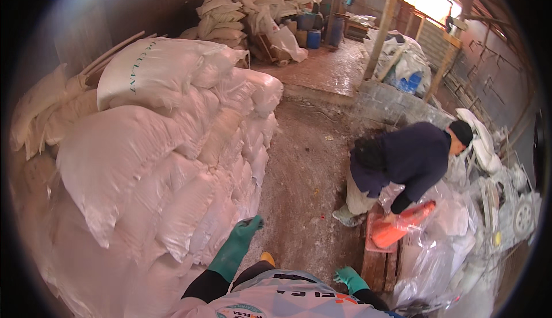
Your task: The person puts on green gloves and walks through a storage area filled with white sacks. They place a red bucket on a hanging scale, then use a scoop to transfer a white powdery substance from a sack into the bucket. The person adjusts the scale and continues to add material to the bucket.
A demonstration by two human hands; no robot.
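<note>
My left hand, in a green glove with dark fingertips, hangs beside the lower part of a tall stack of white woven sacks. Its fingers are loosely bent and hold nothing that I can see. Low on the right, my right hand, in a matching glove, is held out with its fingers apart and nothing in it. Nearest to this hand is a reddish-brown wooden bench or pallet. An orange traffic cone lies tilted there, under the hand of a bending co-worker in dark clothes.
Clear plastic sheeting and dusty scrap crowd the right side. A worn, dirty floor runs between sacks and co-worker. Farther back are a wooden post, more piled sacks and a blue drum.
</note>
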